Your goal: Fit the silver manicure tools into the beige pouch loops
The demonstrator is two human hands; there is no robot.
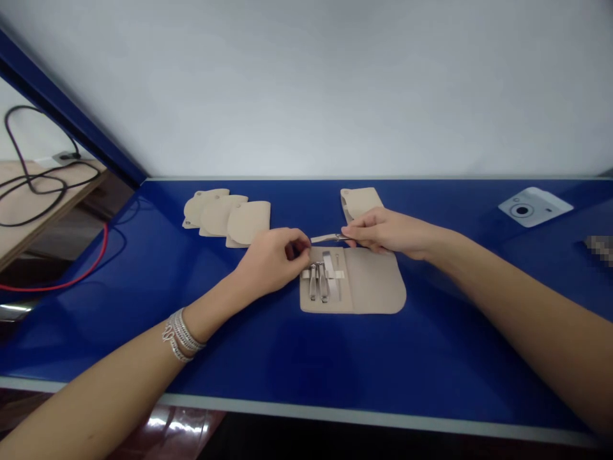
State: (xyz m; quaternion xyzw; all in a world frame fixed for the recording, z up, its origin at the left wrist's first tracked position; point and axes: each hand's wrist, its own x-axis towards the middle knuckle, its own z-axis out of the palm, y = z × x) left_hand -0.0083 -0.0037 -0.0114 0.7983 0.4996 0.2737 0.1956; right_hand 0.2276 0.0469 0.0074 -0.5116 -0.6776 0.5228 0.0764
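An open beige manicure case (373, 284) lies flat on the blue table (287, 364), with steel nail tools (320, 278) held upright in its loops. My right hand (387, 231) pinches the right end of a slim steel tool (328, 238), which it holds just above the case. My left hand (272, 262) is bunched at the case's upper left corner, its fingertips close to the tool's left end. Whether those fingers grip the tool or the case is hidden. Silver bracelets (179, 335) circle my left wrist.
Three overlapping closed beige pouches (230, 216) lie behind my left hand, and another (359, 201) lies behind my right. A white camera-like device (535, 206) sits at the far right. Black cable (33, 185) lies on a wooden shelf at left; red cable (62, 278) runs below it.
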